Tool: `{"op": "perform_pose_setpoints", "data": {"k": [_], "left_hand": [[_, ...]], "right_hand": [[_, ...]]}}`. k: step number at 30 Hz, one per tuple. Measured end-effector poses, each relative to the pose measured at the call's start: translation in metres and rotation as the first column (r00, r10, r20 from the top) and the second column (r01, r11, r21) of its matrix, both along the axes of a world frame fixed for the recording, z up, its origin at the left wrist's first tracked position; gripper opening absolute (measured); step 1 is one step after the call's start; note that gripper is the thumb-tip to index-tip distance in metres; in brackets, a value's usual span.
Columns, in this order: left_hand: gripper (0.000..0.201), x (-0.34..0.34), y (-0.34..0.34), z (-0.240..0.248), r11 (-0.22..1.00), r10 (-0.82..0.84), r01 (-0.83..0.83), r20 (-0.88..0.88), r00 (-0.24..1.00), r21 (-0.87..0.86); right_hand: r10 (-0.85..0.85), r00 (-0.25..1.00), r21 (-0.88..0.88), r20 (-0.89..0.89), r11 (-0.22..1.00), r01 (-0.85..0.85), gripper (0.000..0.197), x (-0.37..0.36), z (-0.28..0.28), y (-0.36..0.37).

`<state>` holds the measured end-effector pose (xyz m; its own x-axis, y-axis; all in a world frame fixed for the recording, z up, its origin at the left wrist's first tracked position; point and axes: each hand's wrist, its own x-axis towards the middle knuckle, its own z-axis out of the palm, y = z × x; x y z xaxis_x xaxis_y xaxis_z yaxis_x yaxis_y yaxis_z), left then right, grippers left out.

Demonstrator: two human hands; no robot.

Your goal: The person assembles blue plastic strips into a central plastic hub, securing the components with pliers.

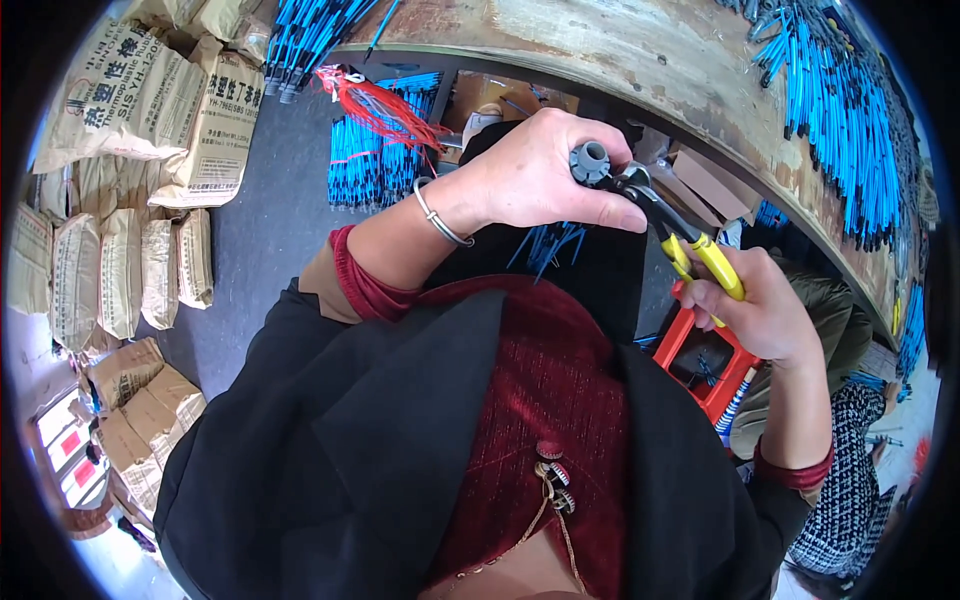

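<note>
My left hand [530,175] is closed around a grey ribbed plastic fitting [590,163] with a round hollow end that points up. Its thumb stretches along the near side of the part. Yellow-handled pliers [718,266] are gripped in my right hand [760,308], their handles slightly spread. The metal jaws reach up to the fitting beside my left fingertips; whether they bite on anything I cannot make out. Below my left hand, several thin blue rods [550,245] with dark ends lie over my lap.
A worn wooden bench [570,28] runs across the top, with blue dark-tipped rods [840,130] piled at right. Beneath it are more bundled blue rods [355,165] and red strings [385,112]. Paper sacks [215,130] stack at left. A red crate [665,345] stands by my right forearm.
</note>
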<state>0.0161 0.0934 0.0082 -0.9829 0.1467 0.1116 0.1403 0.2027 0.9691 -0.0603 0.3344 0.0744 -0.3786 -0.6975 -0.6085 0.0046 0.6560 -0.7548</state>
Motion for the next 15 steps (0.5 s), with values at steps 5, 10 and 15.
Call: {"op": "perform_pose_setpoints", "data": {"k": [5, 10, 15], "left_hand": [[0.023, -0.007, 0.005, -0.002, 0.992, 0.107, -0.109, -0.024, 0.994, -0.071], [0.028, -0.011, -0.002, -0.011, 0.983, 0.181, -0.181, 0.002, 0.983, 0.015], [0.041, -0.01, -0.002, -0.02, 0.95, 0.094, -0.064, -0.085, 0.992, 0.306]], "right_hand": [[0.169, 0.968, 0.176, -0.186, 0.975, -0.137, 0.009, -0.002, 0.02, -0.021], [0.079, 0.968, 0.143, -0.24, 0.989, -0.046, 0.013, 0.005, -0.004, -0.024], [-0.234, 0.966, -0.483, 0.114, 0.836, 0.259, 0.039, 0.019, -0.059, -0.014]]}}
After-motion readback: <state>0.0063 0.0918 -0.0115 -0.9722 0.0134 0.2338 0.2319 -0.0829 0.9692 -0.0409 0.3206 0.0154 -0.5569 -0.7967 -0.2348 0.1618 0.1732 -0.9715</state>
